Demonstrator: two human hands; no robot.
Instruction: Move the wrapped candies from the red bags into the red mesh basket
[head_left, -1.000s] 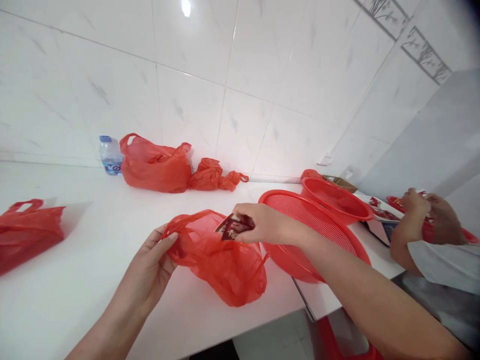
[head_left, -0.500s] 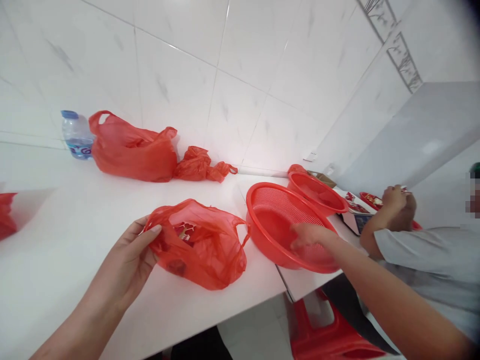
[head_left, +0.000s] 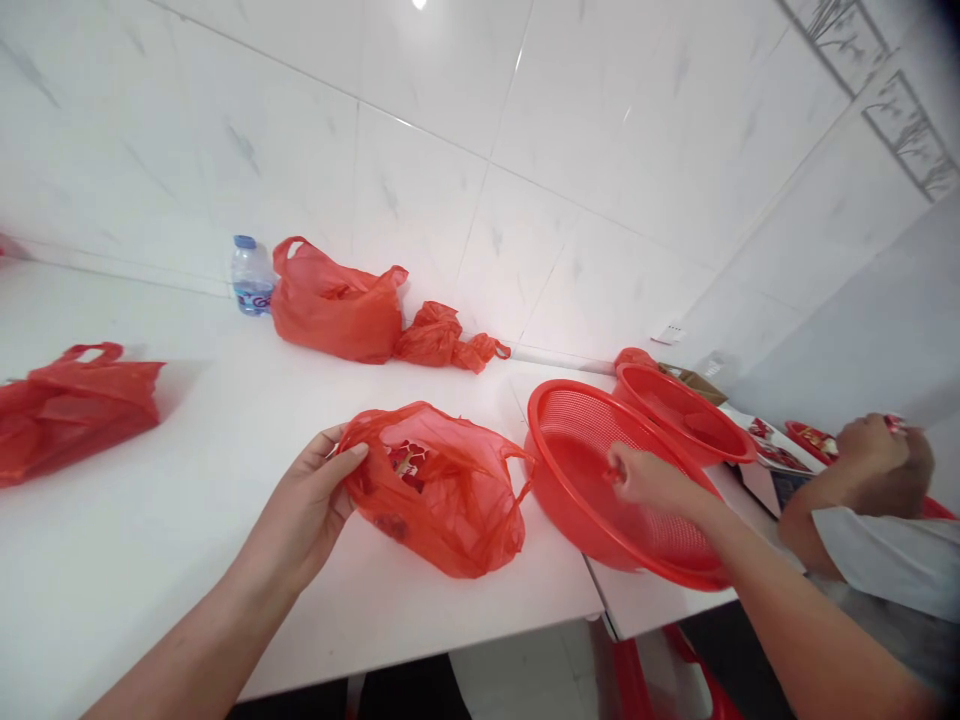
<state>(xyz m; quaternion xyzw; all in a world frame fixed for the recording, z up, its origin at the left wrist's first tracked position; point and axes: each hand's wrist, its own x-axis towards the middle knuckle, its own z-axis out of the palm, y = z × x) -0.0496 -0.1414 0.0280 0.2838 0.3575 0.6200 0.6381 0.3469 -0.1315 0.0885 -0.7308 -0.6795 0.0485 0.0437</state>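
Observation:
My left hand (head_left: pixel 319 500) pinches the left rim of a red plastic bag (head_left: pixel 457 500) and holds its mouth open. Red and white printed packets (head_left: pixel 407 462) show inside the bag. Over the large red plastic colander (head_left: pixel 559 500), to the bag's right, is my right hand (head_left: pixel 649 485). Its fingers are closed on a small red piece (head_left: pixel 615 470), too small and blurred to name. Part of the colander's inside is hidden behind my right hand and forearm.
Along the wall stand a water bottle (head_left: pixel 251 275), a full red bag (head_left: pixel 337 310) and a knotted red bag (head_left: pixel 439 335). Another red bag (head_left: pixel 82 410) lies at left. A second red basket (head_left: pixel 682 410) sits behind the colander. A co-worker (head_left: pixel 877 520) works at right.
My right hand has gone from spread fingers inside the colander to closed around a small red piece, slightly raised. My left hand still holds the bag. The view has turned left.

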